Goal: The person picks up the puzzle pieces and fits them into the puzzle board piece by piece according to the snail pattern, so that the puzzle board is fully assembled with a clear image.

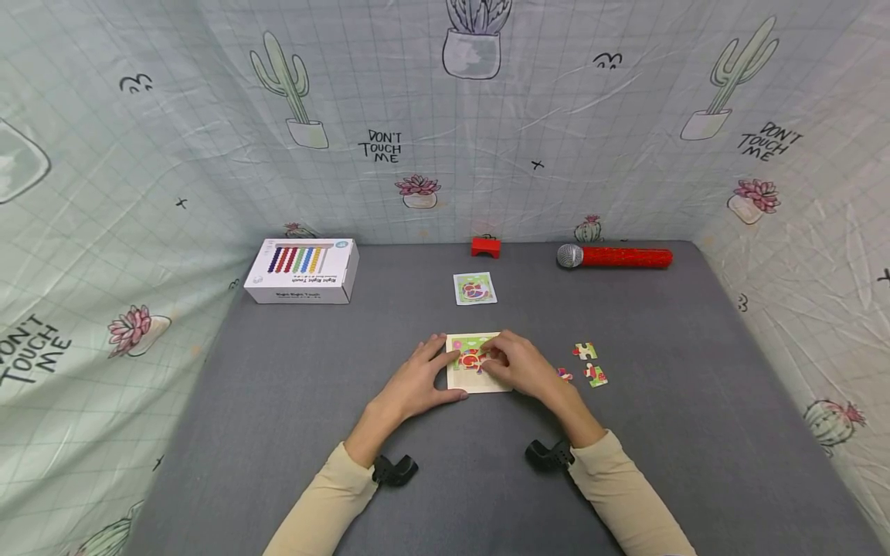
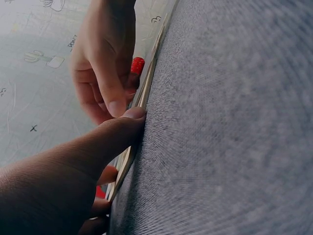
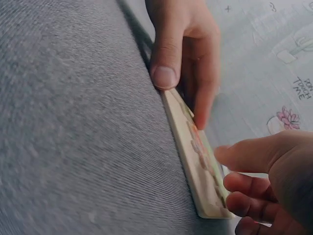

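A square wooden jigsaw board (image 1: 480, 382) with a colourful picture (image 1: 470, 359) in its recess lies flat on the grey table. My left hand (image 1: 416, 382) holds the board at its left side, its thumb at the near edge and its fingers at the far left, one fingertip reaching over the picture. Bent over the right part of the picture are the fingers of my right hand (image 1: 521, 367), thumb and index a little apart; whether a piece is between them is hidden. Loose jigsaw pieces lie to the right, a piece (image 1: 585, 351) above another piece (image 1: 596, 375), with one more piece (image 1: 565, 374) beside the right wrist.
Beyond the board lies a small picture card (image 1: 476, 289). Along the back edge are a white box (image 1: 302, 272), a red block (image 1: 485, 246) and a red microphone (image 1: 615, 256). A printed curtain (image 1: 445, 108) hangs behind the table.
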`<move>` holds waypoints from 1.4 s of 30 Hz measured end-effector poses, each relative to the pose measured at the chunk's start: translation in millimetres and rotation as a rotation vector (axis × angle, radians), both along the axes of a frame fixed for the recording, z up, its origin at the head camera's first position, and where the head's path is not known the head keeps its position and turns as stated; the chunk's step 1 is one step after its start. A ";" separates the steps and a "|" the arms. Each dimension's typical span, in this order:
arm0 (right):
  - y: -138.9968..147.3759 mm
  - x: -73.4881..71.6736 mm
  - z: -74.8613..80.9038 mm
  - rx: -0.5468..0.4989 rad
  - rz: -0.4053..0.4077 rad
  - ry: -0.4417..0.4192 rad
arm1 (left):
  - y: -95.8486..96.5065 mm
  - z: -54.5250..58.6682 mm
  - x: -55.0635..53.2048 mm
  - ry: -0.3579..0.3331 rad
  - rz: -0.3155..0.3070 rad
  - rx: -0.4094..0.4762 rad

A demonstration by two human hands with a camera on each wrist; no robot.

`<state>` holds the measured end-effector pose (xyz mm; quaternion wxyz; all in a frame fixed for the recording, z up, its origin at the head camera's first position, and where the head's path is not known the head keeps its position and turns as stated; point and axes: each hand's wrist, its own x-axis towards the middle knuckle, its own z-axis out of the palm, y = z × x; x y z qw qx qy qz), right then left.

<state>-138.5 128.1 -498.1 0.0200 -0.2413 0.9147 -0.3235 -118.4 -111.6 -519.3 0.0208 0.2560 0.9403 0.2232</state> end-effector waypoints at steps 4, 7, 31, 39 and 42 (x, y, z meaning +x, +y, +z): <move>5.9 -0.6 4.7 -0.014 -0.014 -0.004 | 0.2 1.3 -0.1 -0.001 -0.002 -0.001; 10.9 -0.7 8.2 -0.011 -0.020 -0.002 | 0.3 2.1 0.1 -0.001 -0.001 -0.009; 65.6 9.6 17.9 0.031 -0.147 0.022 | -0.9 0.5 0.1 0.012 -0.009 0.002; 85.6 11.2 15.7 0.047 -0.189 0.019 | -0.1 -1.4 0.4 0.002 0.002 -0.018; 94.0 11.3 13.9 0.047 -0.206 0.022 | 0.1 -2.1 0.9 0.008 0.000 -0.013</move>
